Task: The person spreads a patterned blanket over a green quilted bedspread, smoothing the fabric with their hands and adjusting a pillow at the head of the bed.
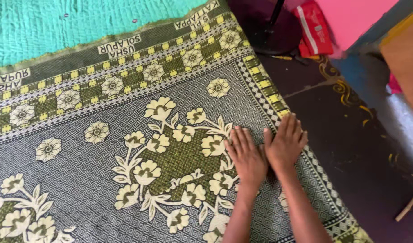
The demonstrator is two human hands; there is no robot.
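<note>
Here, line by line:
Left hand: the left hand (pixel 247 155) lies flat and palm down on the woven bedspread (pixel 103 148), fingers stretched out and close together, gripping nothing; it sits lower centre-right of the frame.
Right hand: the right hand (pixel 285 141) lies just beside it, also flat and spread, palm down, holding nothing; its fingertips reach the checked side border of the cloth.
Hands together: the two thumbs are close, almost touching, and both forearms come up from the bottom edge of the frame.
Bedspread: grey and pale yellow, with a diamond weave, large flower sprays and a band of flowers in squares; it fills the left and centre of the frame, spread flat, its right edge running diagonally from top centre to bottom right.
Turquoise sheet: a quilted turquoise sheet (pixel 58 27) shows beyond the cloth at the upper left.
Floor: dark floor (pixel 346 148) with yellow painted curls lies to the right.
Stand: a round dark stand base (pixel 265 29) with a pole sits at top centre-right.
Red packet: a red packet (pixel 314 29) lies beside it.
</note>
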